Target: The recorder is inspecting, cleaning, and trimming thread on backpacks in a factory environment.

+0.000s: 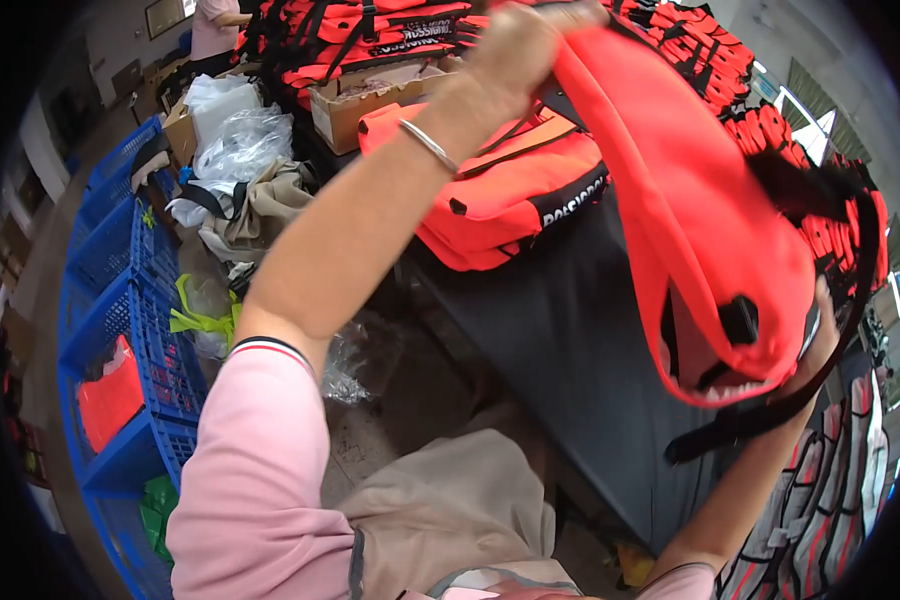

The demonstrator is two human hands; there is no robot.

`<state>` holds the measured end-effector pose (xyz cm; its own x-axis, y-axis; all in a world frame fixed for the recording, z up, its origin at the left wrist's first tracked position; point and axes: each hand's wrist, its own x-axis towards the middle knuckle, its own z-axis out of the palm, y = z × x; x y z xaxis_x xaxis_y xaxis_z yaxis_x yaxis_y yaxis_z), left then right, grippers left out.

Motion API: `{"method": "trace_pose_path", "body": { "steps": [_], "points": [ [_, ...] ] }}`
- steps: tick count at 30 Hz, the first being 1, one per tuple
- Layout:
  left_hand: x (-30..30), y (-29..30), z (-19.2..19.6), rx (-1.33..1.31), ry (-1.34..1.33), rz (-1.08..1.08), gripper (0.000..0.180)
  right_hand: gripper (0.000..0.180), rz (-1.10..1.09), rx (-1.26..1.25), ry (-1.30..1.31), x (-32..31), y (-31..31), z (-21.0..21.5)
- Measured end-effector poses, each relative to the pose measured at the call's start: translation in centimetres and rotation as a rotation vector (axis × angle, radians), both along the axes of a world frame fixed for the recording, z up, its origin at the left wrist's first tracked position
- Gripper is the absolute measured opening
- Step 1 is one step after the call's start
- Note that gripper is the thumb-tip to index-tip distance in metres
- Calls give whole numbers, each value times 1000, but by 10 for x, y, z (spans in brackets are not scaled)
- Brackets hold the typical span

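A bright red-orange bag [670, 170] with black straps is held up at a slant over the black table. My left hand [520, 55], with a bangle on the wrist, is closed on its upper end. At the bag's lower right end is my right hand [822, 325], gripping the edge; its fingers are mostly hidden behind the fabric. The near end of the bag gapes, showing a dark lining, and a loose black strap [740, 425] dangles below it. Another red-orange bag [490, 215] with a black printed panel lies on the table beyond my left forearm.
The black tabletop [560, 320] runs under the bags. Stacked red bags [370, 40] fill the back, near an open carton [345, 110]. Blue plastic crates [120, 330] line the left, beside clear plastic wrap [240, 135]. Grey padded pieces [820, 500] hang at right. A person [215, 30] stands far left.
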<state>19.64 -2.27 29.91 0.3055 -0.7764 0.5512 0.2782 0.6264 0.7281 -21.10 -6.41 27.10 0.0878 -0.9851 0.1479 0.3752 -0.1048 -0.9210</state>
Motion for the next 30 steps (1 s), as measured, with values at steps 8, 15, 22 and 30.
{"method": "trace_pose_path", "body": {
  "steps": [8, 15, 22, 30],
  "points": [
    [156, -17, -35, -121, 117, 45, 30, 27, -13, -283, -52, 176, -124, -5],
    [253, -55, -228, 518, 337, 505, 37, 20, 58, 30, 209, 281, -184, -201],
    [238, -58, -228, 412, 277, 593, 29, 23, -66, -173, 443, 272, -177, -211],
    [279, -77, -243, 613, -191, 933, 36, 29, -100, -144, 497, 284, -177, -224]
  ]
}}
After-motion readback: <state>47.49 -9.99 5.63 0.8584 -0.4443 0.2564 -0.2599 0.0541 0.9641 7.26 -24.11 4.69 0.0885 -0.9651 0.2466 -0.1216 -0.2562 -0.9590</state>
